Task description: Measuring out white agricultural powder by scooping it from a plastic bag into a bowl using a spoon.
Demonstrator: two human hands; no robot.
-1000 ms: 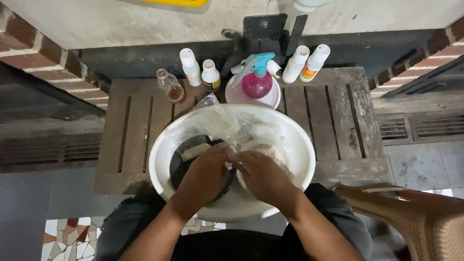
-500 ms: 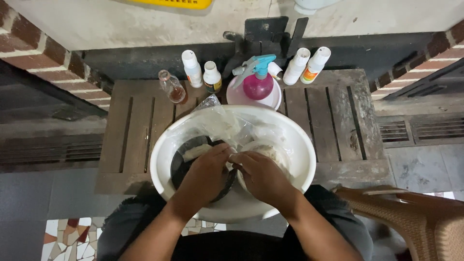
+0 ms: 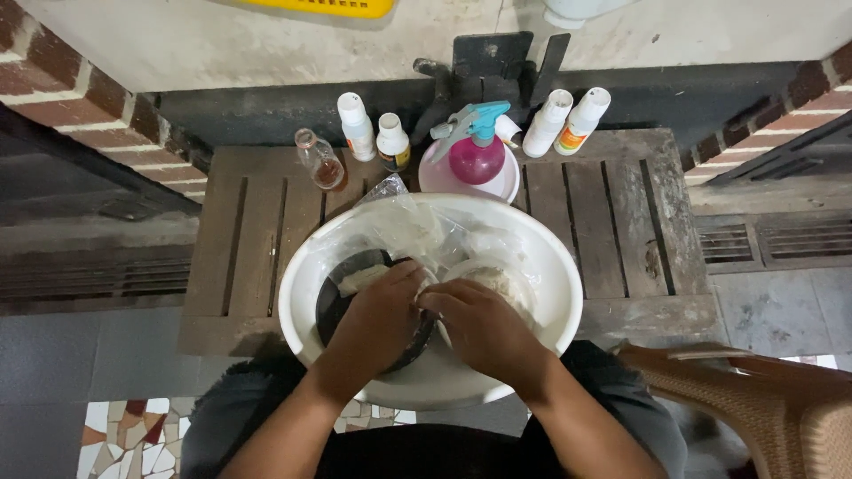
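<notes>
White basin (image 3: 306,266) w/ both hands inside.

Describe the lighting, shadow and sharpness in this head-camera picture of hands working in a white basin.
Head view: soft, even light with no harsh glare; the white basin looks brightest; deep shadow lies under the ledge behind the bottles; left hand and right hand look reasonably sharp.

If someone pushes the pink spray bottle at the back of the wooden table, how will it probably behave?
The pink spray bottle would probably slide with the shallow white dish it seems to sit in. Its round body looks fairly stable, but the blue trigger head sits high, so a push there may tip it. It looks like stiff plastic, unlikely to break.
</notes>
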